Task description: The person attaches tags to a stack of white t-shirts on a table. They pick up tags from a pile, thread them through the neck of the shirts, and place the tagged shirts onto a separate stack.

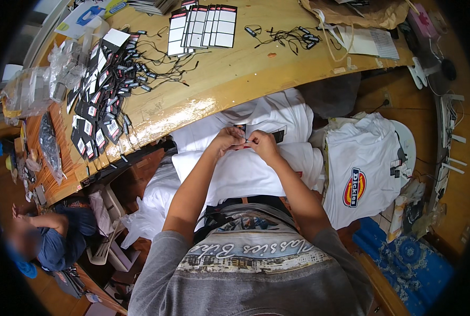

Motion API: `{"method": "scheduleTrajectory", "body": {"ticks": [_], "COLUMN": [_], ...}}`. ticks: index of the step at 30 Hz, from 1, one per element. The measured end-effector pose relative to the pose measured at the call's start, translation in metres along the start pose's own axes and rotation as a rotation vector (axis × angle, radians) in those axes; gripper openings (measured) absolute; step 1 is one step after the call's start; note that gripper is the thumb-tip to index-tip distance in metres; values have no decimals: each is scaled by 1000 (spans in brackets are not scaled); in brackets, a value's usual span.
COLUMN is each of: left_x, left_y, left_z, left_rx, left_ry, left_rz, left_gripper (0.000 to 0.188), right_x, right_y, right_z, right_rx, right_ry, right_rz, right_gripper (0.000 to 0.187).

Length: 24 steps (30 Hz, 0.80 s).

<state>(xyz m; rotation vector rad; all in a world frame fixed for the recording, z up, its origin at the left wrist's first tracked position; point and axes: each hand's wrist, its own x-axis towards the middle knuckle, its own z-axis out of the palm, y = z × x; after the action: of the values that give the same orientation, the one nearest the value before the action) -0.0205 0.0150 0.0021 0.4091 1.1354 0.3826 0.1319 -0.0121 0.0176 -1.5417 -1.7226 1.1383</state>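
My left hand and my right hand meet over a white T-shirt on my lap. Both have closed fingertips, pinching what looks like a thin dark tag cord between them; its ends are hidden by the fingers. Beside my right hand, a black hang tag lies on the white cloth. A sliver of red shows under my fingers, by the shirt's neck. More white fabric is bunched beyond my hands, against the table's edge.
The wooden table carries a heap of black corded tags, a row of black-and-white cards and loose cords. Folded white T-shirts are stacked on a stool at right. Another person sits at lower left.
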Motion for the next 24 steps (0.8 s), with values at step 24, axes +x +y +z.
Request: {"method": "scheduleTrajectory", "body": {"ticks": [24], "left_x": [-26], "left_y": [-9], "left_z": [-93], "left_rx": [1112], "left_ry": [954], "left_rz": [617], "left_gripper": [17], "right_x": [89], "right_y": [160], "right_z": [-104], "right_rx": [-737], "right_ry": [514], "right_rz": [714], "right_gripper": [23]}}
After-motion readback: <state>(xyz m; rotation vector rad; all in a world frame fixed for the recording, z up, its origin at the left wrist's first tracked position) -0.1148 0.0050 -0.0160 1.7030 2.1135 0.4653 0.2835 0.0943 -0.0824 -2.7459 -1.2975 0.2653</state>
